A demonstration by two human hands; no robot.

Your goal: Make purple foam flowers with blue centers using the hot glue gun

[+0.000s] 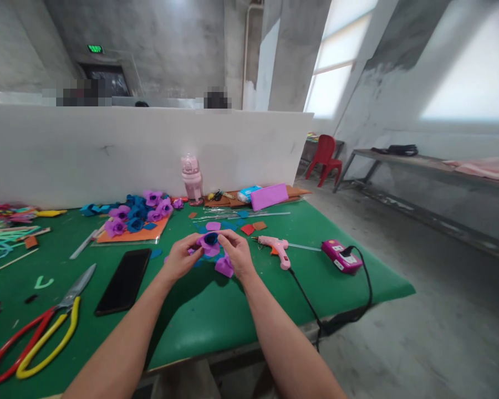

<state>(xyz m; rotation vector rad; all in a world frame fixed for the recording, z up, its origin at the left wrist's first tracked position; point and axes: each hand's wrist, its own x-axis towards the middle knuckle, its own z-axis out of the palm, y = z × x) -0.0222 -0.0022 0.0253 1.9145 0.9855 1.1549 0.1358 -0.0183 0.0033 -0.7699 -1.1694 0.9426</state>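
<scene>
A green surface [216, 316] fills the lower half of the frame, backed by a long white partition [108, 149] that screens it from the room behind. At lower left lie large scissors [37, 332] with red and yellow handles, blades pointing up toward a black phone [123, 280] lying face up beside them, both within easy reach of the left arm. Up and left of centre, an orange sheet [149, 233] carries a heap of finished purple and blue foam flowers [139, 210], gathered apart from the loose scraps. A pink bottle [191, 177] stands upright against the partition. Right of centre a pink glue gun [274, 245] lies with its nozzle clear of the work, its black cord running off the front edge past a magenta box [341, 256] whose label is too small to read. At the centre, the left hand [181, 257] and the right hand [237, 254] meet around a purple flower with a blue core [210, 243], fingers of both pinched narrowly on its petals, holding it just above the surface. A green sign at upper left is illegible.
</scene>
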